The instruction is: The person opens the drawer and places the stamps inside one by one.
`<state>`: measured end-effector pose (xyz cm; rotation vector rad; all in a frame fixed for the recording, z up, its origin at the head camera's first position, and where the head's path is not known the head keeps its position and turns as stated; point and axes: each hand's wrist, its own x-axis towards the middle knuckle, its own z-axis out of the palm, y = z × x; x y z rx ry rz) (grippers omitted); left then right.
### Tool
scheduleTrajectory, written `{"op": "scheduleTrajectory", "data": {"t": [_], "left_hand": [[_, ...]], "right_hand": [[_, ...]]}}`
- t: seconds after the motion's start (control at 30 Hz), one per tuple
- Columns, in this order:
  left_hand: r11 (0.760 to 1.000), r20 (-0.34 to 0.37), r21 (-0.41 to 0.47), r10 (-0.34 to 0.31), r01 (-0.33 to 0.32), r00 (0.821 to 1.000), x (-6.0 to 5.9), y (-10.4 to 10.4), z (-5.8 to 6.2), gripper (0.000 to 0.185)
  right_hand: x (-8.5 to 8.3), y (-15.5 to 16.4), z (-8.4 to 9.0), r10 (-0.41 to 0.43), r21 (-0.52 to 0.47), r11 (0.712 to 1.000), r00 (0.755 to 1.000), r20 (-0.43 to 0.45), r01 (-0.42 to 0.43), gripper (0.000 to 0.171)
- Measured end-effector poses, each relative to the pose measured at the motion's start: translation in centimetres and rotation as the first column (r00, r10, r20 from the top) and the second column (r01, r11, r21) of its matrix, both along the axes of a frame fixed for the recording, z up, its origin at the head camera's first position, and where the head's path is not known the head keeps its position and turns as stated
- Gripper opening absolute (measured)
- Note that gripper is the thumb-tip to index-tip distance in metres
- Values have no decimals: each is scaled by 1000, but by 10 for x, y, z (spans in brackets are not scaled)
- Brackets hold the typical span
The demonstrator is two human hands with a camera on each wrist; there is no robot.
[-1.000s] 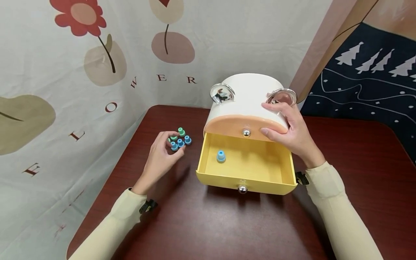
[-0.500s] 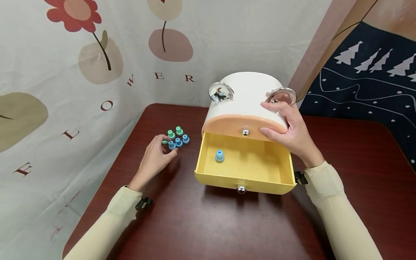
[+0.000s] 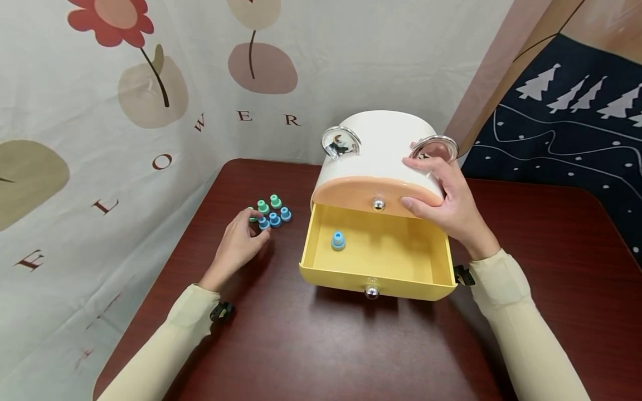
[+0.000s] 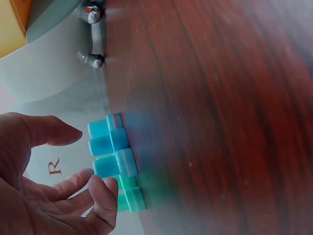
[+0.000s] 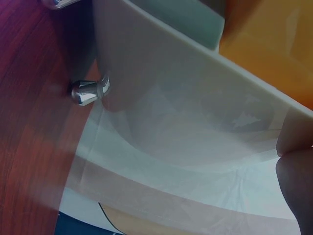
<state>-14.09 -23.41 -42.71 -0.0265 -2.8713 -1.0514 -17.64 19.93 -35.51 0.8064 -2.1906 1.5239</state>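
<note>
In the head view my left hand [image 3: 238, 239] is at a small cluster of stepped plastic pieces, thumb and fingers apart. Its index finger reaches the nearest blue piece [image 3: 263, 223]; the left wrist view shows a gap between thumb and that piece [image 4: 107, 167]. Other blue pieces [image 3: 275, 220] and green pieces [image 3: 276, 201] stand beside it, one green piece partly behind the fingers. My right hand [image 3: 451, 203] grips the front right edge of a white drawer box [image 3: 386, 133], thumb on its orange front. The yellow drawer [image 3: 376, 278] is pulled out, with one light blue piece [image 3: 338, 241] standing inside.
Two round silver ears [image 3: 341, 142] stick up from the box, which stands on silver feet [image 5: 87, 93]. Silver knobs [image 3: 371, 292] project from the drawers. A printed cloth [image 3: 200, 55] hangs behind the dark red table [image 3: 321, 345].
My left hand has moved slightly left and toward me, uncovering more of the green pieces, and its thumb now lies closer to the nearest blue piece. The right hand stays on the box.
</note>
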Motion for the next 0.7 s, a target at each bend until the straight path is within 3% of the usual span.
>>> {"op": "scheduleTrajectory", "data": {"t": [0.07,0.43,0.7], "left_hand": [[1000,-40,19,-8,9,999,-2,-4,-7,38],[998,-137,-51,25,-32,990,0,0,-5,15],[999,-151,-25,28,-32,988,1,1,-5,7]], "right_hand": [[0,0,0,2,4,1000,1000,-2,-2,64],[0,1,-1,4,0,1000,1000,-6,-4,64],[-1,0,0,12,-8,1000,1000,-5,-12,64]]}}
